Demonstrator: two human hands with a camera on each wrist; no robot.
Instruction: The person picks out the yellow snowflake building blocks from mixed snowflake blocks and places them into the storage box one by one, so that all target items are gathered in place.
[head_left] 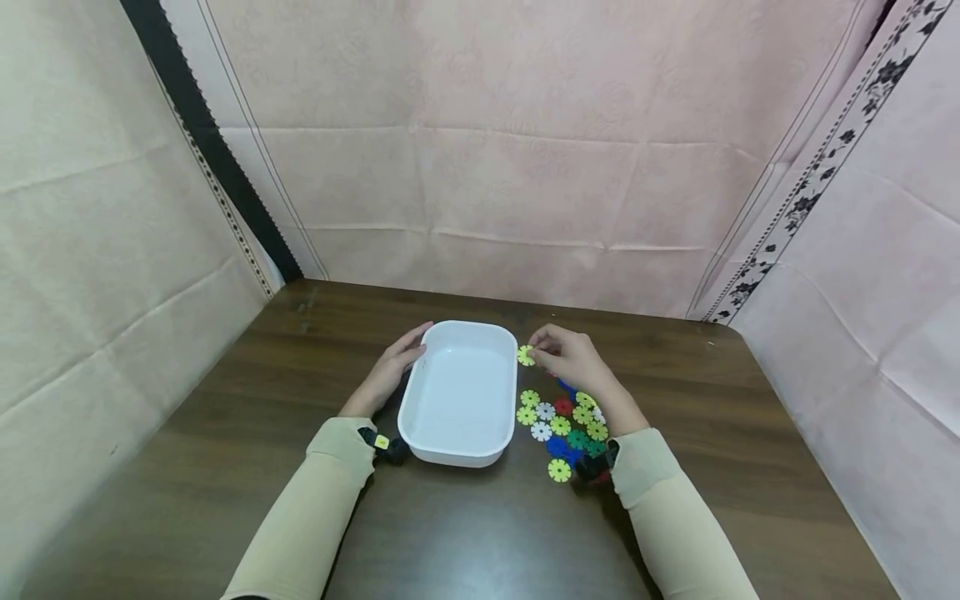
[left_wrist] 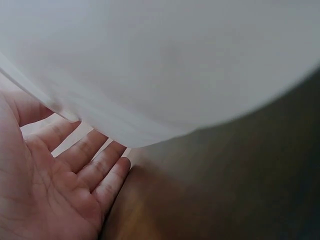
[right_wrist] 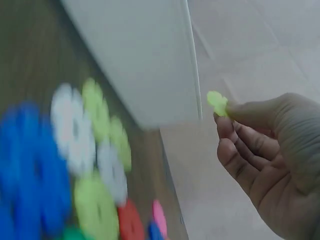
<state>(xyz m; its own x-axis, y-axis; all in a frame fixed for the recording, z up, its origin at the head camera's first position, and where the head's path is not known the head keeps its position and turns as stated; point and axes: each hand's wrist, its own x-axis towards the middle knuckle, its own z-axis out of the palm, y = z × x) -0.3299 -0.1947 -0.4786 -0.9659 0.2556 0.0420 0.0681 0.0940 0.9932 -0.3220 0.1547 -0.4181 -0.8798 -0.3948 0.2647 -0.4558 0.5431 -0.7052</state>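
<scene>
A white rectangular plastic tray stands on the table. My left hand holds its far left side, the thumb at the rim and the fingers against the outer wall; in the left wrist view the fingertips of that hand are partly hidden by the tray. Beyond the tray's right rim, my right hand pinches a yellow-green snowflake disc between thumb and fingers. The right wrist view shows this disc raised beside the tray wall.
Loose snowflake discs in yellow-green, white, blue, green and red lie right of the tray, partly beneath my right forearm. The brown wooden table is bordered by pale cloth at the back and both sides.
</scene>
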